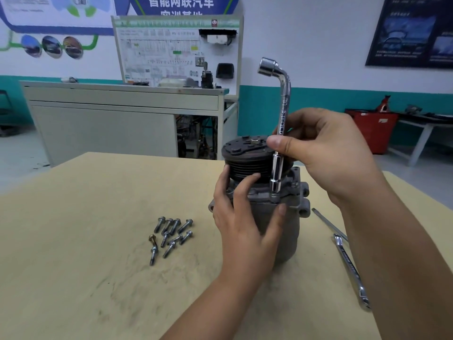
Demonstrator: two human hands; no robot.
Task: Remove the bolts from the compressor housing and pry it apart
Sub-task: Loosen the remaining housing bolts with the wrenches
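A grey compressor housing (290,231) stands upright on the tan table (98,241), with a black ribbed pulley (247,165) on top. My left hand (241,219) wraps around the housing's front, fingers reaching the pulley's lower edge. My right hand (326,148) pinches the shaft of a chrome L-shaped socket wrench (282,114). The wrench stands vertical, its lower socket seated on a bolt (274,198) at the housing's top flange. Several removed bolts (170,235) lie loose on the table to the left of the housing.
A chrome spanner (349,268) and a thin metal rod (328,224) lie on the table at the right, partly under my right forearm. Beyond the table stand a grey cabinet (117,123) with a display board, and a red bin (375,128) at the far right.
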